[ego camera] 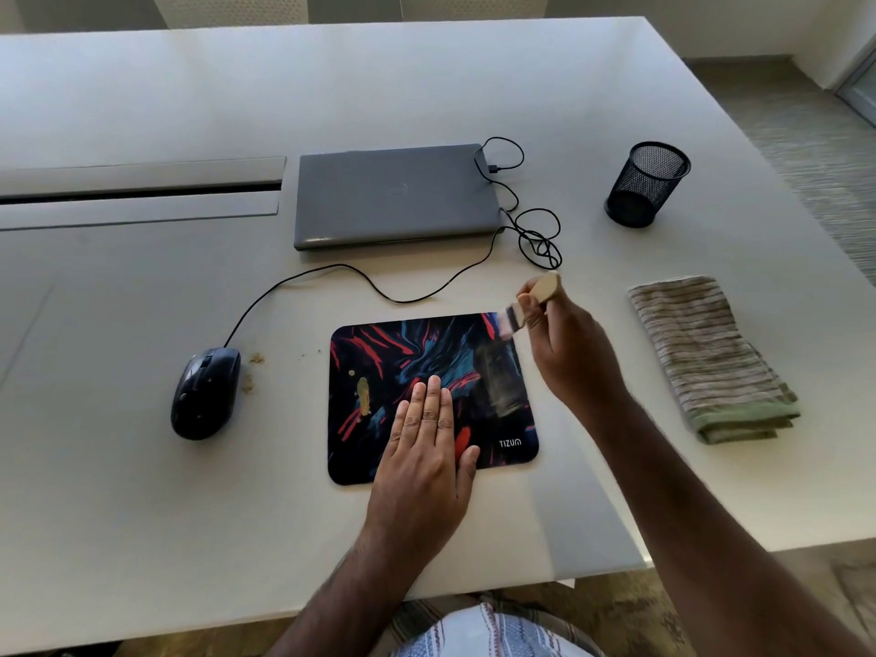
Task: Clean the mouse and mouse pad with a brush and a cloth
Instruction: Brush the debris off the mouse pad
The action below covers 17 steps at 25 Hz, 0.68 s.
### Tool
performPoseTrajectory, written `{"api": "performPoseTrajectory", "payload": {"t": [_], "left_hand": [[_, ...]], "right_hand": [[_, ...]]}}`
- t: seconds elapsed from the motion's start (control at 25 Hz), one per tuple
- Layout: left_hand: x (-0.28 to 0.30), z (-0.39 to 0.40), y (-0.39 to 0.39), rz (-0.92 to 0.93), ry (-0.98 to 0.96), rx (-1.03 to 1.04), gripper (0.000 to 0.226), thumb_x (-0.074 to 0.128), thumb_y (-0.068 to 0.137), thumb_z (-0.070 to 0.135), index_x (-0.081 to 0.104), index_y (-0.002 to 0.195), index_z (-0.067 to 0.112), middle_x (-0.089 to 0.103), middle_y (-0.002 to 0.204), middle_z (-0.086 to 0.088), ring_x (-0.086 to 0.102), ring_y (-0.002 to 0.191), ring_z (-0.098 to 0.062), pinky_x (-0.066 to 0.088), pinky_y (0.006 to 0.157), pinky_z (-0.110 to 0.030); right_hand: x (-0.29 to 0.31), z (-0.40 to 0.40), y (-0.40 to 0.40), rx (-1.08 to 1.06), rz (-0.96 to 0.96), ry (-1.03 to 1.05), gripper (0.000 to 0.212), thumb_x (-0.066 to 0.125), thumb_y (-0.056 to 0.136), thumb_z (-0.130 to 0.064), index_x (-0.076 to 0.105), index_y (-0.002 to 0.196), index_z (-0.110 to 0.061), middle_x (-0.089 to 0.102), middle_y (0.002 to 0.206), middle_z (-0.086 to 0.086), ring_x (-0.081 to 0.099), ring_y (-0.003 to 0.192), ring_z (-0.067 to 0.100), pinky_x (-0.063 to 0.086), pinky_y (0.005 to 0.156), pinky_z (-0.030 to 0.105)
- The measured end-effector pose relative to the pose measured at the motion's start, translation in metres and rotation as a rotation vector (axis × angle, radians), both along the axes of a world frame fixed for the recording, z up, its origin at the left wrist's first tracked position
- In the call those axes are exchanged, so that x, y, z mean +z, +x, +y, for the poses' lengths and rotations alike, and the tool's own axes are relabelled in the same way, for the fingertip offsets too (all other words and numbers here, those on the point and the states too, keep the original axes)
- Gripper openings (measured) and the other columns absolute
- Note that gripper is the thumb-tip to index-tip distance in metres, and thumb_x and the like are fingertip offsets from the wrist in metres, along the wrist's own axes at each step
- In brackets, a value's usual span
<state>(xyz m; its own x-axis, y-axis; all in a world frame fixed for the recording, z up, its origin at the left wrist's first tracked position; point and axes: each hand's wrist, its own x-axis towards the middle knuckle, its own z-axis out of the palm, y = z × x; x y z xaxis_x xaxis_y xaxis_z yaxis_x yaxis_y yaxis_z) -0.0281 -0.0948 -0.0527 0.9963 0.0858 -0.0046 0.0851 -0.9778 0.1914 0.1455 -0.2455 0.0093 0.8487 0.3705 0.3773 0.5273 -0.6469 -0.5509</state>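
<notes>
A dark mouse pad (379, 362) with red and blue streaks lies in front of me, with tan dirt smears on its left part and a dusty streak on its right. My left hand (426, 443) presses flat on the pad's lower middle, fingers straight. My right hand (564, 353) grips a small wooden-handled brush (540, 289), blurred, its bristles at the pad's far right corner. A black wired mouse (206, 393) sits left of the pad, with crumbs beside it. A folded striped cloth (711, 358) lies to the right.
A closed grey laptop (393, 196) lies behind the pad, and the mouse cable (332, 270) loops in front of it and tangles at its right. A black mesh pen cup (647, 182) stands at the far right. The table edge (616, 569) is near my body.
</notes>
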Motion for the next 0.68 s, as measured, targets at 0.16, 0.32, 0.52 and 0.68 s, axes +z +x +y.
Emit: {"api": "performPoseTrajectory", "payload": {"t": [0.16,0.32,0.52,0.68], "left_hand": [[-0.001,0.000,0.001,-0.004,-0.002,-0.001,0.069,0.023,0.109,0.048,0.018,0.159,0.003,0.012,0.169,-0.016,0.005,0.158,-0.027,0.019,0.127,-0.045],[-0.001,0.000,0.001,-0.007,-0.002,-0.003,0.068,0.025,0.109,0.048,0.018,0.159,0.003,0.012,0.168,-0.016,0.005,0.158,-0.027,0.019,0.127,-0.045],[0.000,0.000,0.000,-0.007,-0.007,-0.002,0.068,0.025,0.109,0.048,0.019,0.159,0.002,0.012,0.168,-0.016,0.006,0.158,-0.027,0.019,0.127,-0.045],[0.000,0.000,0.000,-0.002,0.000,0.001,0.068,0.024,0.109,0.048,0.019,0.159,0.003,0.012,0.168,-0.016,0.004,0.158,-0.026,0.017,0.128,-0.044]], "right_hand": [[-0.004,-0.002,-0.005,0.072,0.030,-0.102,0.039,0.037,0.109,-0.040,0.061,0.120,-0.010,0.074,0.090,0.007,0.072,0.072,0.027,0.048,0.061,0.028],[-0.003,-0.017,0.008,0.067,0.094,0.119,0.027,0.049,0.108,-0.031,0.064,0.124,-0.015,0.074,0.092,0.000,0.072,0.071,0.019,0.052,0.062,0.026],[-0.013,-0.014,-0.006,0.346,0.491,0.286,0.019,0.053,0.109,-0.013,0.066,0.118,-0.023,0.074,0.085,0.004,0.072,0.061,0.023,0.056,0.048,0.029],[-0.013,-0.022,-0.004,0.216,0.415,0.327,0.014,0.064,0.102,-0.023,0.071,0.111,-0.014,0.075,0.083,0.002,0.076,0.069,0.024,0.062,0.048,0.040]]}}
